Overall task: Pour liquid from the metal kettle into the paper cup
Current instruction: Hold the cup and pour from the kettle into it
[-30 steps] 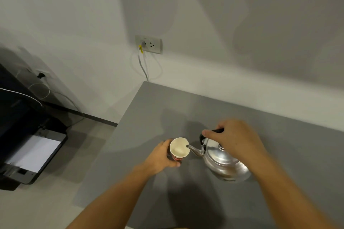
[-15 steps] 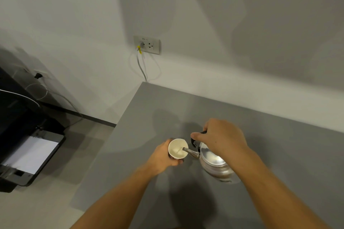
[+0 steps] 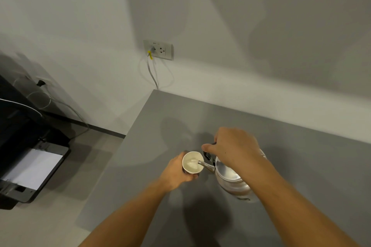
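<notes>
A white paper cup (image 3: 191, 163) stands on the grey table (image 3: 301, 156), and my left hand (image 3: 175, 172) is wrapped around its left side. My right hand (image 3: 234, 147) grips the black handle of the shiny metal kettle (image 3: 230, 180), which is tipped to the left. The kettle's spout sits over the cup's right rim, and clear liquid shows inside the cup. My right forearm hides the kettle's right side.
The table's left edge runs diagonally from the wall down to the lower left. A black printer (image 3: 30, 168) with white paper sits on the floor at left. A wall socket (image 3: 158, 49) with a plugged cable is above the table's far corner.
The kettle has tilted further left and its spout has come over the cup's rim. My right hand rose with the handle. The cup stays held in place.
</notes>
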`<state>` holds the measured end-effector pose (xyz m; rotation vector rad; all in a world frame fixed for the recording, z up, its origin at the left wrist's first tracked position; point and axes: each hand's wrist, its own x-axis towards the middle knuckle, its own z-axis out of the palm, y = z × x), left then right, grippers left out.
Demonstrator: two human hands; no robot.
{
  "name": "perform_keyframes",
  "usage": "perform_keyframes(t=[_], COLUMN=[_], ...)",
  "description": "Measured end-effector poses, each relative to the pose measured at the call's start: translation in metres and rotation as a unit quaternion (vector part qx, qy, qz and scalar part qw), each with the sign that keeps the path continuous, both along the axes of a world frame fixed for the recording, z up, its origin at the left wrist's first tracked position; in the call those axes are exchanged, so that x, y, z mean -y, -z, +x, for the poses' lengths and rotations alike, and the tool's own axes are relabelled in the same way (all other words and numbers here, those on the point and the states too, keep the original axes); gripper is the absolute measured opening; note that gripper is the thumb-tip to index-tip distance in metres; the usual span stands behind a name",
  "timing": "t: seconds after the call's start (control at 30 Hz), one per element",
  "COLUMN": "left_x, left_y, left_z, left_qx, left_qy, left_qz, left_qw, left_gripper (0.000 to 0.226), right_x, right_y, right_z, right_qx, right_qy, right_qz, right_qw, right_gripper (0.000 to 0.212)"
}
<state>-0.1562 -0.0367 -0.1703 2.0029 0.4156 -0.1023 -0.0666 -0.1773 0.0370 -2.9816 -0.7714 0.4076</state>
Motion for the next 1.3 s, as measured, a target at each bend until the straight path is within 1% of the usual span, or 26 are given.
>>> perform_keyframes(t=[0.37,0.87,1.3], left_x=[-0.0003,-0.0012,-0.0002], left_y=[-0.0012,-0.0018,-0.0022], left_z=[-0.0008,-0.0003,-0.0005], left_qx=[0.005,-0.004,-0.004], left_qy=[-0.003,-0.003,-0.004], left_qz=[-0.004,-0.004,-0.005], left_qw=[1.000,1.000,1.000], left_gripper=[0.069,0.069,0.071], right_x=[-0.0028,-0.0036,-0.0023], right_y=[0.0033,0.0001,-0.0021], right_z=[-0.0003,-0.0014,-0.0021], right_qx=[0.019,0.035,0.030], right_qy=[-0.029,-0.022,-0.021], right_qz=[-0.003,-0.008,-0.007], right_qw=[0.999,0.999,0.999], right_gripper=[0.049,0.048,0.048])
